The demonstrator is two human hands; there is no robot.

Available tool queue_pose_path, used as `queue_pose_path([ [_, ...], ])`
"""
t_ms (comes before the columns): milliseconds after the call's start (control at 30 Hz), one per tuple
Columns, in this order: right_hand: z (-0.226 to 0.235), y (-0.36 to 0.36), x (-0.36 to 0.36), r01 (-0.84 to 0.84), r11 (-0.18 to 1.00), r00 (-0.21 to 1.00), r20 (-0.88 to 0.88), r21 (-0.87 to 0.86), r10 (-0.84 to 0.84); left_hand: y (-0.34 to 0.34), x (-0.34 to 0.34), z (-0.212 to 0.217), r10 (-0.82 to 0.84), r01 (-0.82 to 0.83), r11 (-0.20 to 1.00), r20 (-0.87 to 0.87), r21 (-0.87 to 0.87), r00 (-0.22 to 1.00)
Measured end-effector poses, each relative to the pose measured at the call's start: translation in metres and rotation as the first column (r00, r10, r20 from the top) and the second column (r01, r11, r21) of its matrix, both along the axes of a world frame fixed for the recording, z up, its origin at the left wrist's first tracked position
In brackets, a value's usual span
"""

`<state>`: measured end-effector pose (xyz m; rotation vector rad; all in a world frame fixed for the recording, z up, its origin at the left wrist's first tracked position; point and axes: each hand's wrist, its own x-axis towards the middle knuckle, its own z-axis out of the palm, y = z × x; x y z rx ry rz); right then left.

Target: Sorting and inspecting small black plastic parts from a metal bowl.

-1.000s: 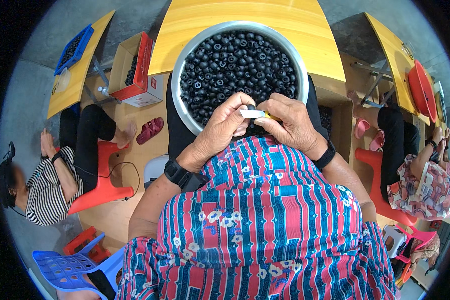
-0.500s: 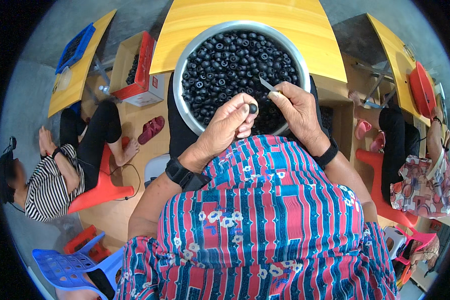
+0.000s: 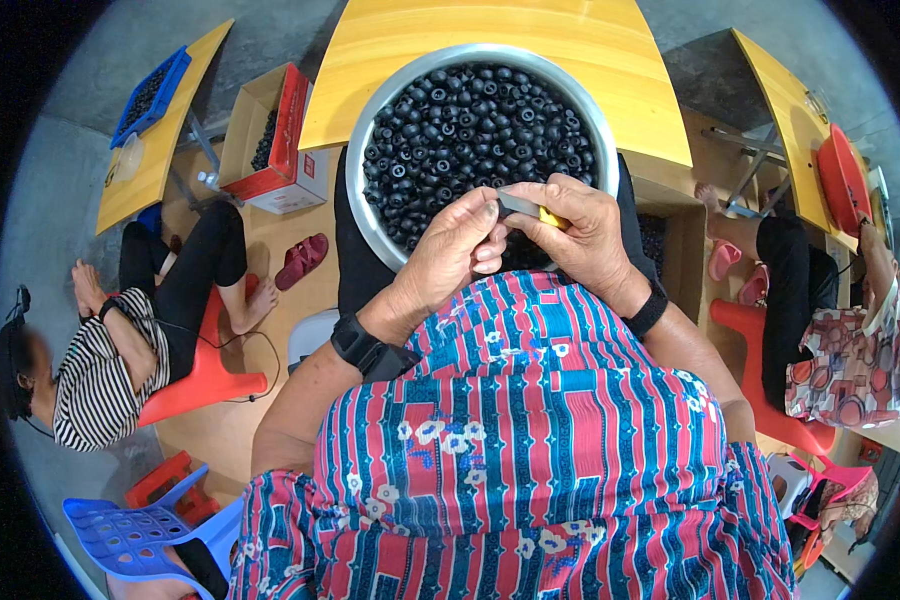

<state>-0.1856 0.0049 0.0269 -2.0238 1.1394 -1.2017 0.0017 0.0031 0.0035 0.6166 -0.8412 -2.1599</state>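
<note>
Both your hands meet over the near rim of the metal bowl (image 3: 362,150): your right hand (image 3: 580,235) grips a small yellow-handled blade (image 3: 528,207), while your left hand (image 3: 450,255) pinches something hidden against it, dark round fruits (image 3: 470,125) heaped just beyond.

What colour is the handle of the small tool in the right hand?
Yellow: the handle shows between the fingers of the right hand, seen in the head view.

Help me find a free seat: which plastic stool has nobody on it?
The blue stool at lower left; both red stools carry seated people.
</note>
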Motion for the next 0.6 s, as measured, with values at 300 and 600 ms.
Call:
queue_pose_path([
  [300,-0.002,0.002,0.002,0.043,0.976,0.993,-0.099,-0.215,-0.065,-0.001,-0.001,-0.006,-0.010,0.019,0.996,-0.096,0.090,0.995],
  [600,-0.001,0.001,0.000,0.020,0.948,0.991,-0.121,-0.318,-0.061,-0.002,-0.004,-0.010,-0.009,0.029,0.990,-0.140,0.140,0.990],
])
